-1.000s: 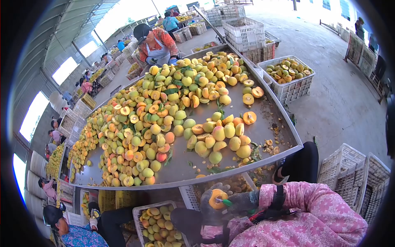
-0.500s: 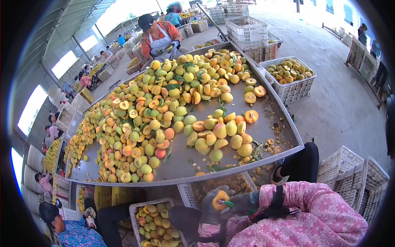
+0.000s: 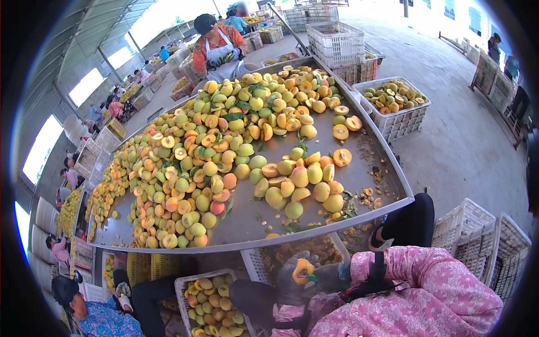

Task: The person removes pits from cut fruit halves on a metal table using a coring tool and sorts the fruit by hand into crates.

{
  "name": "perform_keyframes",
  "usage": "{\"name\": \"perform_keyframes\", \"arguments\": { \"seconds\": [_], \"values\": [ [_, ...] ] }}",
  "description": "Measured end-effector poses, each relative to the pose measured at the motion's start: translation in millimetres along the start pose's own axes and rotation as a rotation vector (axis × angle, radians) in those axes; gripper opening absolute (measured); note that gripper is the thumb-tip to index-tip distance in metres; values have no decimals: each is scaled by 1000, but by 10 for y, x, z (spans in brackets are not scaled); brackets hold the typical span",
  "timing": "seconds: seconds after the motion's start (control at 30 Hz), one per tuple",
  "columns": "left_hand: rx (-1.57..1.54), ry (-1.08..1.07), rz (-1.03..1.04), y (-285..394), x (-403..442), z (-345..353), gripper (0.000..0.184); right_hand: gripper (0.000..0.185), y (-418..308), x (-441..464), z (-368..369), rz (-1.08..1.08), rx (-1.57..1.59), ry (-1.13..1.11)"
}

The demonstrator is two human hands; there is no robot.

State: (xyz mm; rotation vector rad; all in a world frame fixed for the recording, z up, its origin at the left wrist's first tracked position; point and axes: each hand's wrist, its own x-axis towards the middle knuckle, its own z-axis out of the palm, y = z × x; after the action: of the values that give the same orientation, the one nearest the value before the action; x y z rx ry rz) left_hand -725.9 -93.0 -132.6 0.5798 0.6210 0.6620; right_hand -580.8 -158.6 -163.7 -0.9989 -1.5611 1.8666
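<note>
Near the bottom of the head view, my left hand in a grey glove is closed around a cut yellow peach, its orange flesh facing up. My right hand, also gloved, is closed on a small green-handled tool at the peach's cut face. The tool's tip is too small to make out clearly. Below both hands lies a white crate with dark orange scraps in it. Just ahead, the metal sorting table carries a large heap of whole and halved peaches.
A crate of peach halves stands left of my knee. Stacked white crates are at my right. Another full crate stands beyond the table's right edge. One co-worker sits across the table, another at my left.
The peach has turned slightly in my left hand, and the tool sits lower against it. The co-worker across the table has raised their head and drawn their hands in.
</note>
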Motion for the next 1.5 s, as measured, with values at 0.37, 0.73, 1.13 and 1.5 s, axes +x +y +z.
{"name": "perform_keyframes", "arguments": {
  "seconds": [0.37, 0.73, 1.13, 1.5],
  "values": [
    [-265, -54, -53, 35, -1, 86, 44, 25, -185, -123, -126, 316, 500, -4],
    [-292, 26, 89, 25, -25, 241, 42, 42, -143, -74, -125, 311, 93, 194],
    [-413, 15, 104, 9, -13, 223, 43, 26, -943, -245, -22, 487, 346, 250],
    [-318, -37, -293, 132, -13, 76, 45, 20, -51, -111, -209, 253, 462, -56]
  ]
}}
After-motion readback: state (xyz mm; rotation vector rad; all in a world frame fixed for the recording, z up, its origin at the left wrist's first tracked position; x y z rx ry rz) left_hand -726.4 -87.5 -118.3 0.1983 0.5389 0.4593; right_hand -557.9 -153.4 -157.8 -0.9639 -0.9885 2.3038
